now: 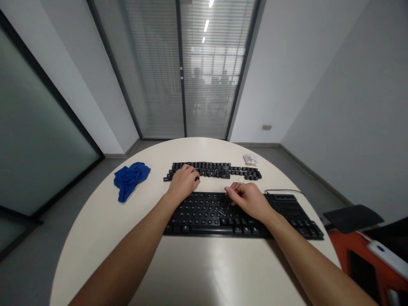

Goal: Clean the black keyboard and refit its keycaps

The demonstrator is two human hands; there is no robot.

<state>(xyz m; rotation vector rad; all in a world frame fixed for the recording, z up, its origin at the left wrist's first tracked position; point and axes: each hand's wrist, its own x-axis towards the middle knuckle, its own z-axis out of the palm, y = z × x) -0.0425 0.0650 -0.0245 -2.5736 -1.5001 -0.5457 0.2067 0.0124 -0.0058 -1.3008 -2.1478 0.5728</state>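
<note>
A black keyboard (pixel 204 208) lies in front of me, many of its key positions bare and a few keys still fitted along the bottom and right. Beyond it, loose black keycaps (pixel 212 170) are laid out in rows. My left hand (pixel 185 182) is at the near left of these rows, its curled fingers closed on a dark keycap (pixel 196 179). Over the middle of the keyboard, my right hand (pixel 247 197) pinches a thin wire keycap puller (pixel 228 205), whose ends point down at the key positions. Its grip is partly hidden by the fingers.
A blue cloth (pixel 130 178) lies crumpled on the left of the round white table (pixel 95 238). A small clear plastic bag (pixel 250 159) sits at the back right. The keyboard cable (pixel 285 190) curves behind it. A red chair (pixel 339 250) with a white power strip (pixel 389 257) stands at right.
</note>
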